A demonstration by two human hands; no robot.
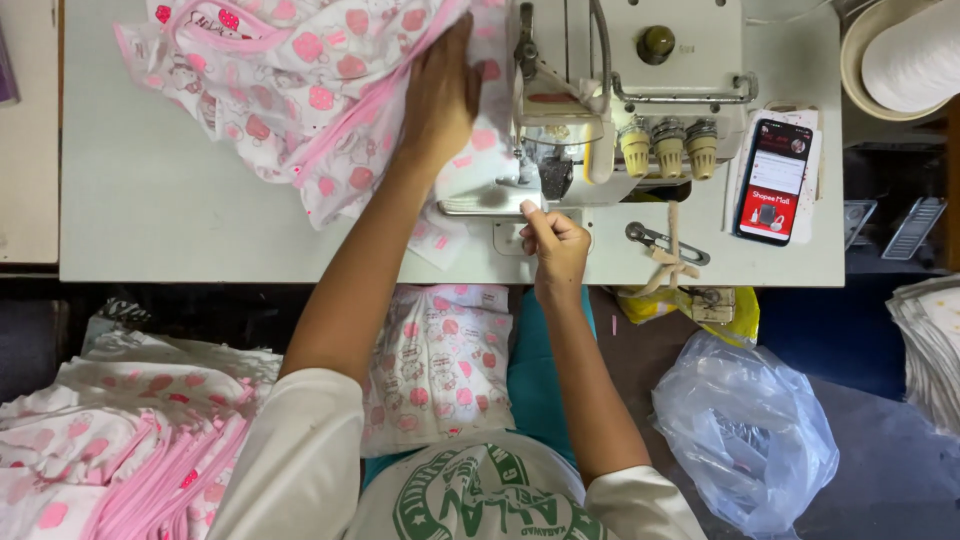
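My left hand (440,95) lies flat, fingers spread open, on the pink-printed white garment (320,90) heaped at the upper left of the frame, pressing it against the worktop (160,210) just beside the overlock sewing machine (620,90). My right hand (555,245) sits at the centre, fingers pinched shut on the fabric edge by the presser foot (530,175), though I cannot tell how much cloth is between them. The cloth looks light, soft and limp; I judge it would slide and bunch easily, so it is best taken by the pink-bound seam edge and kept flat under a palm. The worktop is pale and smooth. To the right lie a smartphone (772,180) and thread snips (665,243). Lower left, more printed pieces (130,440) are stacked; lower right, a clear plastic bag (745,430) sits on the floor.
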